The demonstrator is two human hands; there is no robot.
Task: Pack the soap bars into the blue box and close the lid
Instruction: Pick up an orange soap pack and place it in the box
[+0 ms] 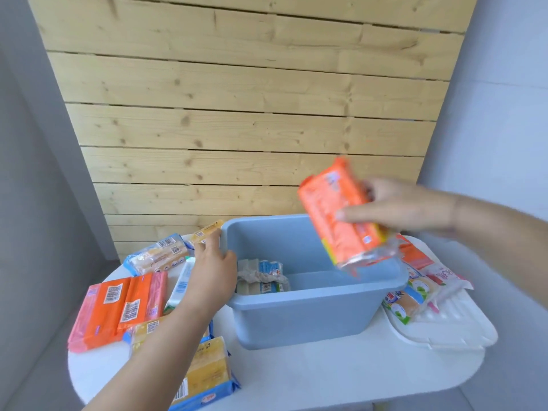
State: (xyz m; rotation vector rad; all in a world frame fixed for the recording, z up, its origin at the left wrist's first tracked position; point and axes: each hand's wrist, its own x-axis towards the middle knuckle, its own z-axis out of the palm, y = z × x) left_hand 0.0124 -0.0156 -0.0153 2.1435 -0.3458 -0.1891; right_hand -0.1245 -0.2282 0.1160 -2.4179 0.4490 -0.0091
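Note:
The open blue box [311,315] stands in the middle of the white table. One blue and white soap pack [262,278] lies inside it at the left. My right hand [403,207] grips an orange soap pack [341,215], tilted, above the box's right rim. My left hand [212,268] rests on the box's left rim, fingers spread over the soap packs beside it. More packs lie left of the box: an orange pair [118,307], a yellow pack [204,372] and a blue-edged pack [157,256].
The white lid [444,327] lies flat to the right of the box, with several soap packs [415,295] on it. The table [326,378] has a rounded front edge. A wooden plank wall [237,114] stands close behind.

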